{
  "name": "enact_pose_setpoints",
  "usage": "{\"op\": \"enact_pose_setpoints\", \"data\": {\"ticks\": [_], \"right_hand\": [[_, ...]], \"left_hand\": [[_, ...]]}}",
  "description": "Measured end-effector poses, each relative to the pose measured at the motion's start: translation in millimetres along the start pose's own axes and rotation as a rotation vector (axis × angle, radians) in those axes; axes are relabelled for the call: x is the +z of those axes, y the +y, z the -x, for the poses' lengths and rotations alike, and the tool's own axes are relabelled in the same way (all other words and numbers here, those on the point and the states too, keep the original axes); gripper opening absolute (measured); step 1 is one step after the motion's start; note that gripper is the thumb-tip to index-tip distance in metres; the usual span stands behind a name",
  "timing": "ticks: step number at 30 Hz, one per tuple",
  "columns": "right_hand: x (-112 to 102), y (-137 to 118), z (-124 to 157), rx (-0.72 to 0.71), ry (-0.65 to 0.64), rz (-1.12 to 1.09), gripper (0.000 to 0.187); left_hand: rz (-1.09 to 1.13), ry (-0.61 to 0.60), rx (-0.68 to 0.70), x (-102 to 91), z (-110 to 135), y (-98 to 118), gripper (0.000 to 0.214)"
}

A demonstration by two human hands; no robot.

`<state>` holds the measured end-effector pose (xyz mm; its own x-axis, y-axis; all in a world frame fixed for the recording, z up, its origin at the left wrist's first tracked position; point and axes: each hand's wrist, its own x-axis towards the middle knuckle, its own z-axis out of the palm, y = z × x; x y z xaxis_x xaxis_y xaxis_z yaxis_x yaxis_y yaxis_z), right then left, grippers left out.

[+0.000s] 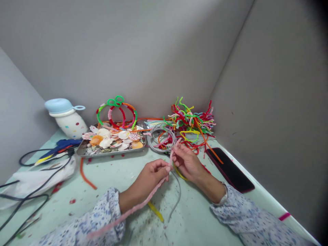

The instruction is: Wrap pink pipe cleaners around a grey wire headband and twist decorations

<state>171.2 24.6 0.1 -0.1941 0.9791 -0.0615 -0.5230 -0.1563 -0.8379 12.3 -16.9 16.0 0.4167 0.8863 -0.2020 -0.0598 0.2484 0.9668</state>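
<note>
My left hand (151, 176) is closed in a pinch on a long pink pipe cleaner (138, 205) that trails back over my left sleeve. My right hand (187, 160) is closed on the upper end of the same pink pipe cleaner, just beside the left fingertips. Under the hands lie a grey wire (176, 198) and a yellow pipe cleaner (155, 211) on the pale green table (123, 171).
A metal tray (112, 152) of seashells stands behind the hands, with wrapped hoops (116, 112), a coil of grey wire (161, 138) and a heap of coloured pipe cleaners (191, 121). A phone (229, 169) lies right; a glue gun (60, 147), cables, white bag and jar (68, 118) left.
</note>
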Motion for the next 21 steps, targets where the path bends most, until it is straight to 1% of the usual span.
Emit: {"op": "enact_pose_setpoints", "data": {"ticks": [1,3,6,9,12,15,18,21], "right_hand": [[-1.3,-1.2,-1.2,-0.015,0.004,-0.007,0.025],[-4.1,-2.9,-3.8,-0.055,0.025,-0.023,0.024],[-6.8,-2.9,-6.6,-0.096,0.082,-0.030,0.024],[-6.6,-1.9,-7.3,-0.138,0.137,-0.032,0.024],[-6.4,-2.9,-7.6,-0.157,0.163,-0.039,0.023],[-8.8,-5.5,-9.5,-0.171,0.175,-0.050,0.023],[-11.9,-7.1,-12.0,-0.206,0.223,-0.068,0.023],[-12.9,-6.6,-13.1,-0.236,0.265,-0.066,0.022]], "left_hand": [[0.046,-0.023,-0.030,-0.3,-0.2,-1.5,0.028],[0.076,-0.038,-0.047,-1.2,-1.5,-5.1,0.032],[0.076,-0.041,-0.032,-2.5,-4.3,-9.0,0.036],[0.038,0.008,0.000,-3.8,-5.5,-8.2,0.033],[-0.010,0.057,-0.014,-5.0,-4.3,-4.9,0.030],[0.003,0.022,-0.061,-5.6,-2.6,-3.5,0.031],[0.032,-0.027,-0.085,-5.4,-3.3,-6.2,0.031],[0.086,0.011,-0.057,-5.0,-5.8,-9.9,0.028]]}}
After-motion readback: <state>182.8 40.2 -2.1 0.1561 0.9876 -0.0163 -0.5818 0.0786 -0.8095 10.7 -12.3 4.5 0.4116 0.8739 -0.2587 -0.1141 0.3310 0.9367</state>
